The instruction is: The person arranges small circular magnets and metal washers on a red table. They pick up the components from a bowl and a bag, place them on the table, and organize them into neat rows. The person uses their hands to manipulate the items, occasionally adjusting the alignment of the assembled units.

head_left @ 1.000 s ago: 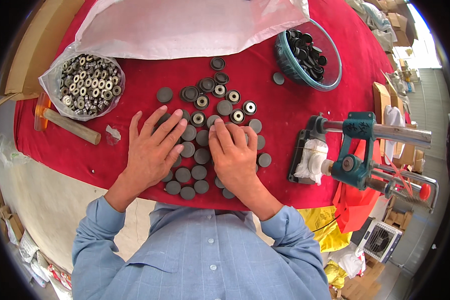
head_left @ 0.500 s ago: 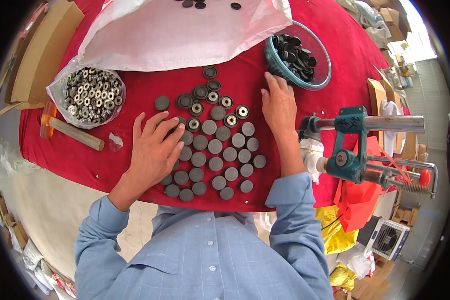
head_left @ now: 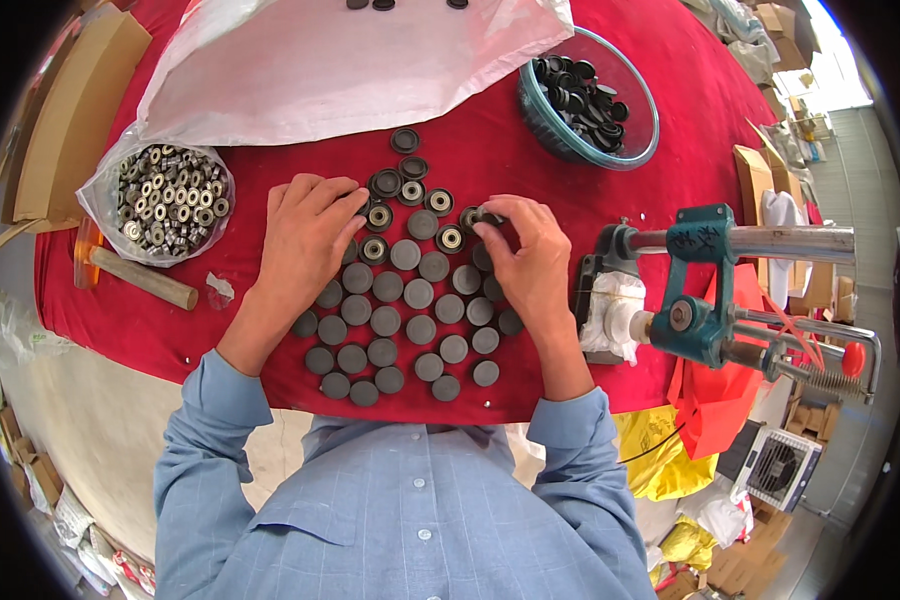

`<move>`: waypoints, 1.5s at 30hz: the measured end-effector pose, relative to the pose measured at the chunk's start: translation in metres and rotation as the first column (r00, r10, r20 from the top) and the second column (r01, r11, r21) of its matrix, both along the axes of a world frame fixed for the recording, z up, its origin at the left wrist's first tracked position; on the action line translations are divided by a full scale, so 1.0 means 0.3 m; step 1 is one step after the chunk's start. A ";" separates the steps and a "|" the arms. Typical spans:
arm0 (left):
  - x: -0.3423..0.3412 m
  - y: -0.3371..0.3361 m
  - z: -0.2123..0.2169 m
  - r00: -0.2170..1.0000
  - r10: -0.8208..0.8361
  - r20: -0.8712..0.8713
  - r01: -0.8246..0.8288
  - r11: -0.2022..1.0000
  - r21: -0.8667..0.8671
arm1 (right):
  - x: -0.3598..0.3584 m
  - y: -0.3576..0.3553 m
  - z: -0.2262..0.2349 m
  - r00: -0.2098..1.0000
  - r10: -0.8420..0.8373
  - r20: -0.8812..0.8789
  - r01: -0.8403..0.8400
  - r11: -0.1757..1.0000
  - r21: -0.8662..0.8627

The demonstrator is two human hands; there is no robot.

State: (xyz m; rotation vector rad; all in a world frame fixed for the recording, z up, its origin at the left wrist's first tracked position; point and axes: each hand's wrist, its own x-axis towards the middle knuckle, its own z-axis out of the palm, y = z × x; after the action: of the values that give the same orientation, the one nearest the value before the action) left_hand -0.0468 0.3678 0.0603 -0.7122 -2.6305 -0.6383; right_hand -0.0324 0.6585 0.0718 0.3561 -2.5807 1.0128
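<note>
My left hand [head_left: 308, 235] is closed at the left of the group, its fingertips pinched on a dark round cap that they mostly cover. On the other side, my right hand [head_left: 532, 250] pinches a black cap [head_left: 489, 217] between thumb and fingers, right beside an upturned cap with a metal bearing [head_left: 469, 218] in it. Between the hands lie several more upturned caps, some holding a shiny bearing [head_left: 450, 238], others hollow, like the black cap [head_left: 404, 140] at the far end. Nearer me, many grey-black discs [head_left: 418, 293] lie flat on the red cloth [head_left: 270, 350].
A bag of bearings [head_left: 175, 200] sits at left, beside a wooden-handled mallet [head_left: 145, 278]. A glass bowl [head_left: 642, 150] of black caps stands far right. A green hand press [head_left: 700, 290] is at the right edge. A white sack [head_left: 350, 80] covers the far side.
My right hand has moved from beside the bowl toward me and left, closing on a cap. My left hand has shifted away from me and its fingers have drawn together.
</note>
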 end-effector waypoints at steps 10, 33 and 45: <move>-0.022 -0.002 -0.001 1.000 -0.030 0.001 0.029 0.998 0.050 | 0.020 -0.030 -0.063 0.997 0.041 -0.063 -0.030 0.986 0.165; -0.048 -0.023 -0.007 0.996 0.081 0.025 -0.084 0.984 0.158 | 0.142 -0.003 -0.027 0.998 0.046 0.044 -0.063 0.825 0.562; 0.027 -0.040 0.024 0.998 0.033 -0.056 -0.029 0.997 0.070 | 0.201 -0.035 -0.049 0.998 0.014 0.061 -0.047 0.807 0.589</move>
State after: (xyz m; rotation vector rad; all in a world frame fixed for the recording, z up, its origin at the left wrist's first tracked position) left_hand -0.0387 0.3558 0.0675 -0.6588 -2.5490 -0.6862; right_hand 0.0280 0.6479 0.0572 0.5269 -2.8989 0.1864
